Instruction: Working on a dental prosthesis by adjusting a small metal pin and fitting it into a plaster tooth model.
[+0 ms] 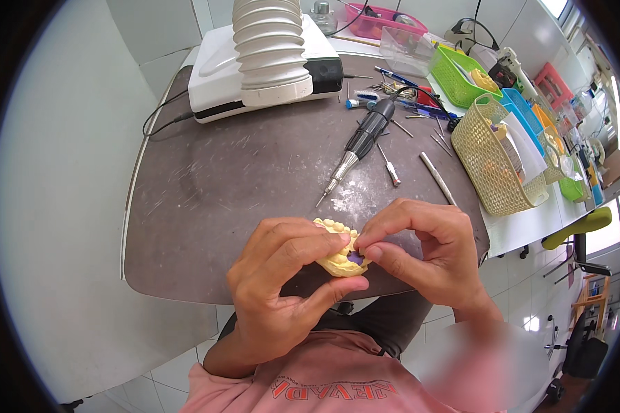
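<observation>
A yellow plaster dental model with a row of moulded teeth is above the table's front edge. My left hand is closed around its left side, fingers over the top and thumb underneath. On the model's right part shows a small purple patch. The thumb and forefinger of my right hand are pinched together right at this patch. Whatever lies between those fingertips is too small and covered to make out. Just beyond the model, a black and silver rotary handpiece rests on the table, its thin bur pointing toward me.
White powder dusts the brown tabletop. A white unit with a ribbed hose stands far left. A small screwdriver, a metal rod and scattered burs lie right, beside a beige basket and a green basket.
</observation>
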A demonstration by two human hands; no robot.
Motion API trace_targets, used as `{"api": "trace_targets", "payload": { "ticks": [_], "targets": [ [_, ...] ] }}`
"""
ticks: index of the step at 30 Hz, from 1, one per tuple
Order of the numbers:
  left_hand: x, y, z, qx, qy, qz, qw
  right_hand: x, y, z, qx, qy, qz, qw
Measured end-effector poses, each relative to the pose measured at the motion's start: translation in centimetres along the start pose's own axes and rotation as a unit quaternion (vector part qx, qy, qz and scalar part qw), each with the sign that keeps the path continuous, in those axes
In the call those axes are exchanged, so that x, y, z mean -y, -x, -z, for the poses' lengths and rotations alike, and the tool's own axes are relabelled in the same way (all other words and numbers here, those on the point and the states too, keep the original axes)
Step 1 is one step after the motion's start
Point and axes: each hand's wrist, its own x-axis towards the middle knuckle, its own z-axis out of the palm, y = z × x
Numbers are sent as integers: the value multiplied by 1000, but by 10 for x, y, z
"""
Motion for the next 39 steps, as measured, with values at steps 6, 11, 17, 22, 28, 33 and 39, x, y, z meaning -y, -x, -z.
{"api": "trace_targets", "payload": {
  "ticks": [6,11,17,22,28,33,39],
  "targets": [
    [1,4,1,8,-10,3,1000,5,-1,0,-4,52,48,998],
    [0,4,0,18,-16,-5,1000,-3,5,-5,-94,-65,-76,991],
    [2,5,1,16,-34,-11,999,8,4,7,-37,116,44,992],
    [1,6,-1,22,-21,-6,1000,16,14,10,5,245,72,967],
    [0,13,-6,-34,-15,56,998,13,11,8,0,264,114,958],
    [-1,15,-12,-38,98,95,990,18,11,13,-35,317,199,927],
    [10,20,-8,-103,52,69,991,57,7,100,-159,484,188,840]
  ]
}}
